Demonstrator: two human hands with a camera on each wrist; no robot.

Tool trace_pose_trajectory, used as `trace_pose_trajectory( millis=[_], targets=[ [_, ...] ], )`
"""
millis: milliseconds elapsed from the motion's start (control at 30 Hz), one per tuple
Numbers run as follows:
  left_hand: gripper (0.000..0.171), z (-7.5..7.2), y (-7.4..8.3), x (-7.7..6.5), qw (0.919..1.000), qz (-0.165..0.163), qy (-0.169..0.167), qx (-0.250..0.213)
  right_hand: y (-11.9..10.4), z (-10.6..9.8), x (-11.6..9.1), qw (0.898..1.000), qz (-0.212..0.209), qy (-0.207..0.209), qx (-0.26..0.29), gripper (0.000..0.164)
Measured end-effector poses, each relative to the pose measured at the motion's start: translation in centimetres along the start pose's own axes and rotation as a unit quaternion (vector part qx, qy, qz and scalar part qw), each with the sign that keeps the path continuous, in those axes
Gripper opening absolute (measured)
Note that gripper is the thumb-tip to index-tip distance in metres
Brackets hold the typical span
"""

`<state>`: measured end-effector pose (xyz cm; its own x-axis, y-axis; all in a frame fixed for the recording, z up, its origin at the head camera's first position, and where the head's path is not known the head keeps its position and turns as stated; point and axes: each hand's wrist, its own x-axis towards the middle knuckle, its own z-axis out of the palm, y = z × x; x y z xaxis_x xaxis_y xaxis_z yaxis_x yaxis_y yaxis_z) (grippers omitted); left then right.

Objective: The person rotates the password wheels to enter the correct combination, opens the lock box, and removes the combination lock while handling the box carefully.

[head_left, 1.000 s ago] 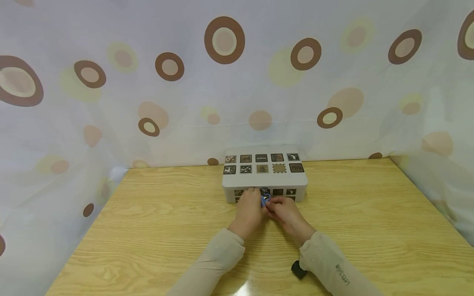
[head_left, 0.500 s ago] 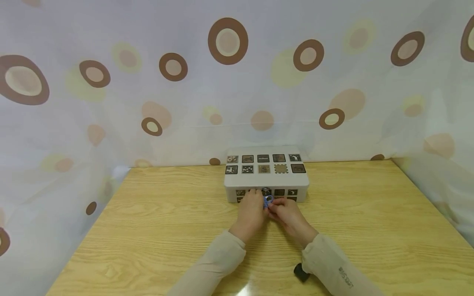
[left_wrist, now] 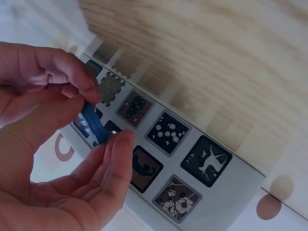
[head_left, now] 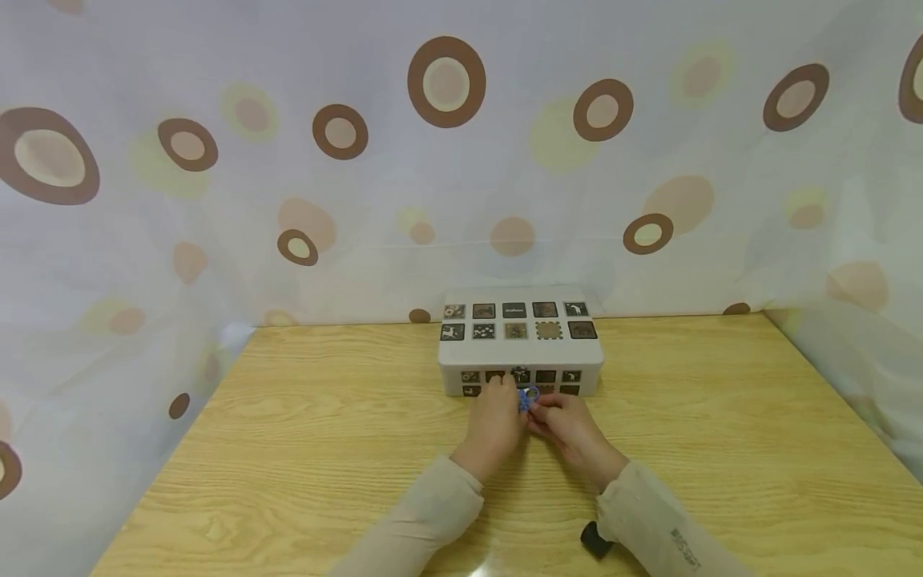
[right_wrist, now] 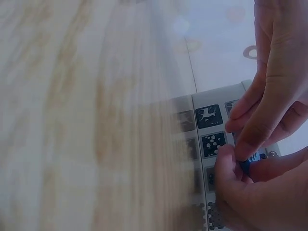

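Observation:
A small blue padlock (head_left: 529,398) is held between both hands, just in front of the box's metal clasp (head_left: 521,374). My left hand (head_left: 495,422) pinches it between thumb and fingers; its edge with pale marks shows in the left wrist view (left_wrist: 92,122). From the other side my right hand (head_left: 573,430) grips the padlock's ring-like end with thumb and curled fingers. The white box (head_left: 515,353), lid down, stands behind the hands, covered with dark square pictures. In the right wrist view the fingers hide most of the blue padlock (right_wrist: 251,161).
The box stands on a wood-grain table (head_left: 346,401), near its back edge. A pale curtain with brown rings (head_left: 433,184) hangs behind and along both sides. A small black object (head_left: 595,539) shows beside the right sleeve (head_left: 649,513).
Both hands have drawn the padlock slightly down and right, away from the clasp. More of the box's front shows above the left hand. The head view has shifted slightly.

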<state>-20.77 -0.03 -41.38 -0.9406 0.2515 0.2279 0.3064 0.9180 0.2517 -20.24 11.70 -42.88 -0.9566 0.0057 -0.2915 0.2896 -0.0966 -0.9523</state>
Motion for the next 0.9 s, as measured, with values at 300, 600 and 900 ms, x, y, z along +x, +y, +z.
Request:
trace_pose_trajectory(
  millis=[300, 600, 900],
  targets=[
    [0.032, 0.2, 0.3, -0.2, 0.9981, 0.037, -0.03, -0.038, 0.0, -1.1, -0.9, 0.999, -0.014, -0.03, -0.038, 0.025],
    [0.023, 0.2, 0.3, 0.7, 0.9471, 0.055, -0.182, -0.259, -0.6, -4.5, -1.8, 0.99, -0.001, -0.059, -0.125, 0.029],
    [0.025, 0.6, 1.9, 0.6, 0.9087, 0.018, -0.234, -0.345, -0.9, -8.0, -2.5, 0.984, -0.003, -0.093, -0.155, 0.029]
  ],
)
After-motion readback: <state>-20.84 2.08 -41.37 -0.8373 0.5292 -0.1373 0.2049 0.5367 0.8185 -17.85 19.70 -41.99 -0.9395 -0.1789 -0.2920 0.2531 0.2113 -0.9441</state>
